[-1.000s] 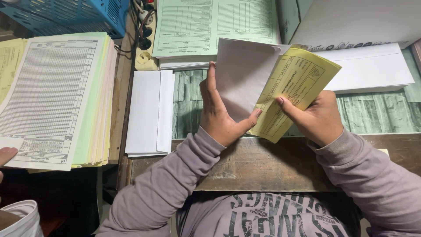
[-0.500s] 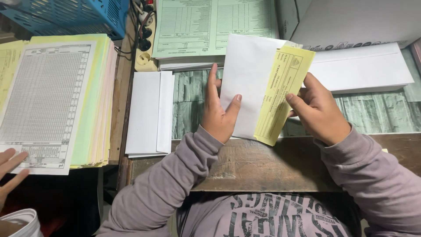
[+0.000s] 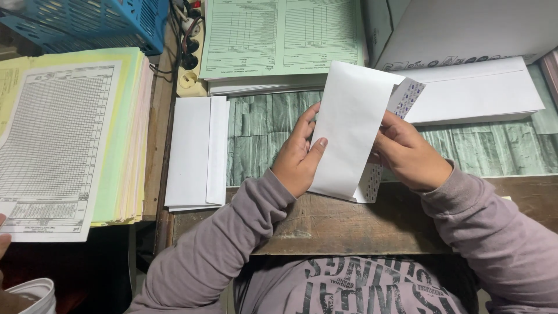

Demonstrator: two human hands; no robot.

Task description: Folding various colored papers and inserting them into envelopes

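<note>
Both hands on a white envelope, near edge of the tabletop.

Thick stack of printed forms at the left edge; green forms at the far edge; envelope pile left of centre. Envelope upright, patterned flap open. Left hand clamps its left edge, thumb on front; right hand grips its right edge.

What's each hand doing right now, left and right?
Left hand: closed on the white envelope, thumb across its front.
Right hand: grips the same envelope's right edge by the patterned flap.
</note>
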